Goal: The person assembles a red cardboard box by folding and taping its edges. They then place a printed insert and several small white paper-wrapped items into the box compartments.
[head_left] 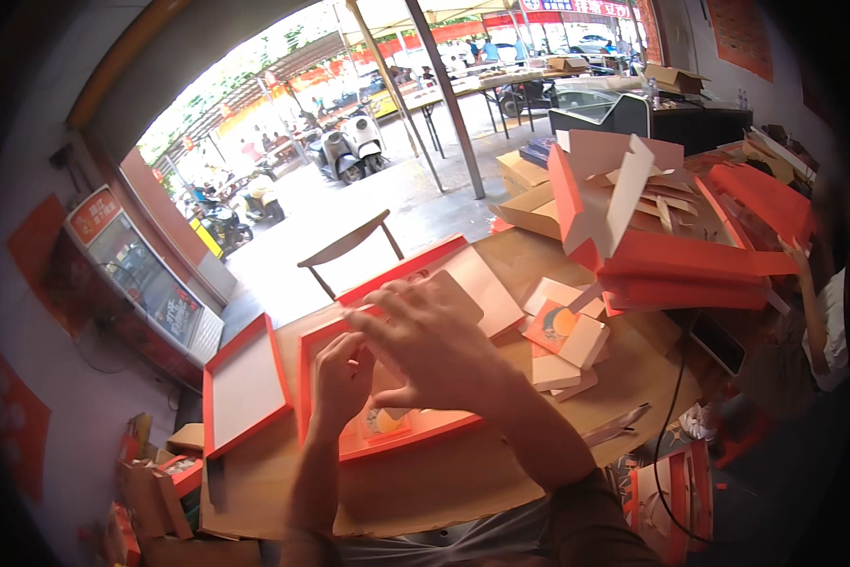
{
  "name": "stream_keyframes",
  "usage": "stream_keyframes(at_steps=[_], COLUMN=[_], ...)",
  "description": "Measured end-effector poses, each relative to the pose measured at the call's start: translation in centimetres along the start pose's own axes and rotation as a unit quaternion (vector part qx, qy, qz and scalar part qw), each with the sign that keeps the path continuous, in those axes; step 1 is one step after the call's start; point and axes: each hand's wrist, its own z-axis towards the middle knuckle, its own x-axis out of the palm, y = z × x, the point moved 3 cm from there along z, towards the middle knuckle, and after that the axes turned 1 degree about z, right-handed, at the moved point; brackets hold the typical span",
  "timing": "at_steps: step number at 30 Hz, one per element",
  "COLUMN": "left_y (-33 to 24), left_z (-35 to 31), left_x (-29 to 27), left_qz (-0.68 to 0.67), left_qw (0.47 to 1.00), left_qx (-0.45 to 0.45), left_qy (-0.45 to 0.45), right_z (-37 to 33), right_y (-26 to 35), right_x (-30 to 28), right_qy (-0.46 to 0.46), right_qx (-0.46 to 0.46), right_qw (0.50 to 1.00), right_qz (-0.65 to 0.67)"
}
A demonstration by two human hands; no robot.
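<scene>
Both of my hands are over a shallow red-rimmed box tray on the wooden table. My left hand has its fingers curled in, and anything they hold is hidden. Crossing in front of it, my right hand has its fingers stretched and the thumb apart, slightly blurred. Past the right fingers shows a brownish card piece with rounded corners; I cannot tell whether the hand touches it. Inside the tray, below my hands, lies a small red box with a round yellow design.
A red-rimmed lid lies left. Small pink and red boxes are heaped right, near a pointed tool. Behind them stands a large red carton with card pieces. Another person's hand touches red card. A chair stands beyond.
</scene>
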Motion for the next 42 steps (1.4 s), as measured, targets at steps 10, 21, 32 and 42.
stream_keyframes(at_steps=[10, 21, 32, 42], left_y=[2.2, 4.8, 2.7, 3.7], left_z=[-2.0, -3.6, -3.4, -3.6], left_x=[-8.2, -9.4, -5.2, -6.7], left_qz=[0.027, -0.175, 0.038, -0.031], left_qw=[0.998, 0.941, 0.987, 0.982], left_qx=[-0.059, 0.108, 0.137, 0.136], left_qy=[0.027, -0.268, -0.071, -0.125], right_z=[2.5, 3.7, 3.8, 3.5], right_y=[1.7, -0.2, -0.1, 0.9], right_x=[9.6, 11.5, 11.9, 11.6], right_qy=[0.063, -0.095, -0.143, -0.102], right_qx=[-0.102, 0.013, 0.115, 0.015], right_qw=[0.992, 0.994, 0.983, 0.989], right_qz=[-0.04, -0.049, 0.014, 0.107])
